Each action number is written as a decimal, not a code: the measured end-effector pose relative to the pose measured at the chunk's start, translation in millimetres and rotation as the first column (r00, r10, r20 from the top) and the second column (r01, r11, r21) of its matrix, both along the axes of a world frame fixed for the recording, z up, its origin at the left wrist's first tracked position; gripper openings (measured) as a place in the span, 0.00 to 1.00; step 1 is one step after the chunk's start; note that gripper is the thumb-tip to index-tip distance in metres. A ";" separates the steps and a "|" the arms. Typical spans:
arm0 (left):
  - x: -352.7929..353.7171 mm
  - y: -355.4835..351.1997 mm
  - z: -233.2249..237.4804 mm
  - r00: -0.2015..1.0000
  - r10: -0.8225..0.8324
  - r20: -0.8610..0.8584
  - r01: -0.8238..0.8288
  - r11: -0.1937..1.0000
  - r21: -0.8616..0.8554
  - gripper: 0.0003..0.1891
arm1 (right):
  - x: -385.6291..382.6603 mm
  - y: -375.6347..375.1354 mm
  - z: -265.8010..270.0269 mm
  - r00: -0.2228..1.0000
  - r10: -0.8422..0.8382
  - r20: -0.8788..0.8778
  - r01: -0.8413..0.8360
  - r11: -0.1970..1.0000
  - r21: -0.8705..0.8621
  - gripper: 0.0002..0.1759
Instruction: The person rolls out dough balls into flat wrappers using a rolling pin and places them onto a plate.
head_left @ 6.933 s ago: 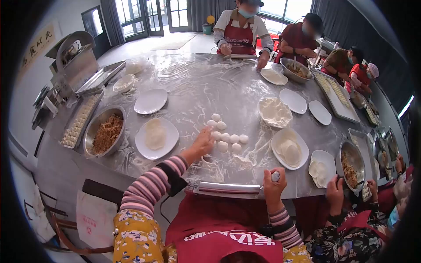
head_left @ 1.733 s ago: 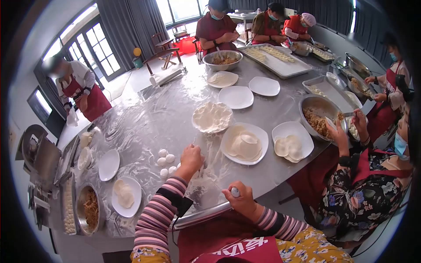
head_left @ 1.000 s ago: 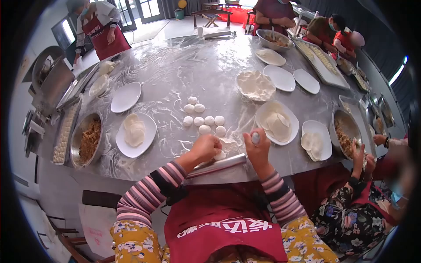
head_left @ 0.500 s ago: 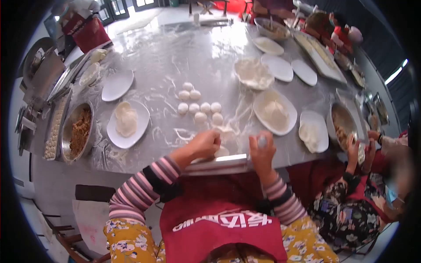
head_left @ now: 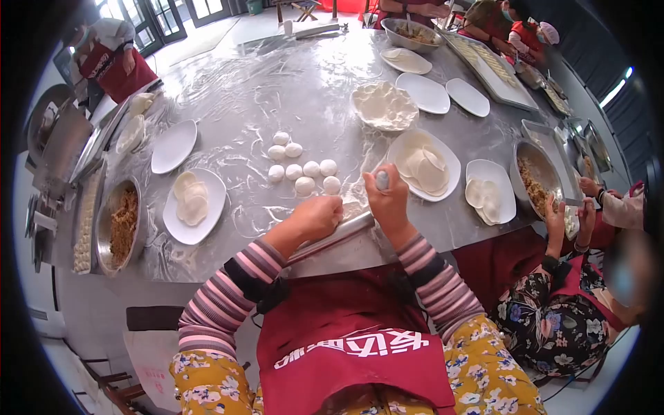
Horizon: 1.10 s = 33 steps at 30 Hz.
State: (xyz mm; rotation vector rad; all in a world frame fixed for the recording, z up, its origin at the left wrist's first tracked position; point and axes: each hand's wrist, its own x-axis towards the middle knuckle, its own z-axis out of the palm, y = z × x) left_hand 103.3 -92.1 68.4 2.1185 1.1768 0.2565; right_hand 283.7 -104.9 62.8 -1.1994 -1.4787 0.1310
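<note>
My right hand [head_left: 389, 202] is closed around a rolling pin, whose rounded grey end points up from the fist. The pin's shiny length [head_left: 354, 227] slants down to the left, in front of my left hand. Fingers curled, my left hand [head_left: 315, 223] pinches the edge of a dough wrapper, mostly hidden behind the fingers and pin. Beyond that hand lie several small white dough balls [head_left: 304, 185]. To the right of my right hand is a white plate [head_left: 449, 188] bearing a pile of flat dough wrappers [head_left: 425, 169].
A plate [head_left: 216, 220] of wrappers and a steel bowl [head_left: 140, 232] of brown filling stand left. Farther right are a floured bowl [head_left: 384, 105], a smaller plate [head_left: 506, 207] of wrappers and another filling bowl [head_left: 519, 166]. A co-worker's hands [head_left: 555, 214] work beside it.
My right hand has moved away from me, and the rolling pin has swung from level to a slant. My left hand stays near the same spot. The view has shifted slightly.
</note>
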 end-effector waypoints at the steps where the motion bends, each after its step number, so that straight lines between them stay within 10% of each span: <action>1: -1.4 2.6 -0.7 1.000 0.025 -0.019 -0.024 0.999 0.038 0.05 | -2.0 3.1 -1.6 1.000 0.002 0.006 -0.002 1.000 0.021 0.12; 9: -14.4 -6.8 -8.3 0.971 0.080 0.224 -0.015 0.961 -0.276 0.05 | 16.9 -54.5 -6.2 0.998 0.002 -0.056 -0.005 0.999 -0.049 0.12; 15: -3.3 3.0 -0.9 0.998 0.009 -0.055 -0.005 0.997 0.074 0.06 | -4.7 7.5 -7.1 1.000 0.010 -0.017 -0.010 1.000 0.008 0.13; 22: -15.7 -17.0 -1.5 0.987 0.091 0.131 -0.059 0.972 -0.229 0.08 | 22.2 -57.1 -8.9 0.989 -0.015 0.150 0.014 1.000 0.002 0.12; 33: -2.6 -6.9 -7.5 0.998 0.050 0.046 -0.049 0.999 -0.010 0.08 | 9.9 -32.8 -0.8 1.000 -0.027 0.001 0.027 0.999 -0.018 0.13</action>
